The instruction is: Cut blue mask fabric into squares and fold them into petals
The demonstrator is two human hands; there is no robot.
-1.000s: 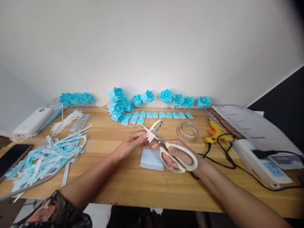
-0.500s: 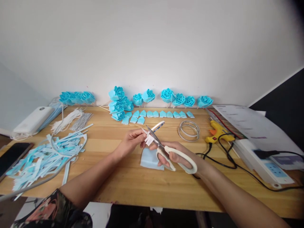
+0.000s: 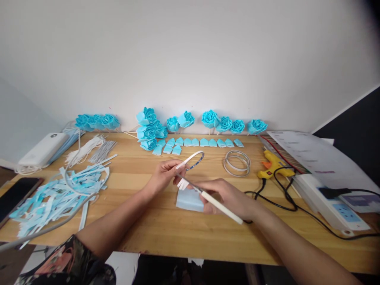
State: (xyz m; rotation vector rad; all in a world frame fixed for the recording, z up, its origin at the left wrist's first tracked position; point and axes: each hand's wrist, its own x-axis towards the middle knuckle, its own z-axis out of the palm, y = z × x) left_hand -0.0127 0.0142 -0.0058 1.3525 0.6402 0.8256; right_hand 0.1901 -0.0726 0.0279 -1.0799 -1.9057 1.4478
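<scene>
My left hand (image 3: 169, 174) is closed, its thumb and fingers pinching a narrow roll of white tape (image 3: 198, 153) with blue print on its inside. Small white strips (image 3: 183, 183) hang just below those fingertips. Cream-handled scissors (image 3: 222, 207) are gripped in my right hand (image 3: 227, 196), seen nearly edge-on, with the blades pointing at the left fingertips. Whether the blades touch the tape I cannot tell. Under the hands a pale blue fabric piece (image 3: 190, 200) lies flat on the wooden table, partly covered by the right hand.
Blue fabric flowers (image 3: 209, 118) stand along the wall, with a row of cut blue petals (image 3: 204, 142) before them. Two thin rings (image 3: 227, 168), a yellow glue gun (image 3: 274, 164) and a power strip (image 3: 341, 213) are on the right. Blue strips (image 3: 59, 198) and a phone (image 3: 18, 194) lie left.
The scissors have turned from flat view to edge-on, their handles swinging down. My right hand has rolled over with them. The tape roll now shows more of its loop above my left hand.
</scene>
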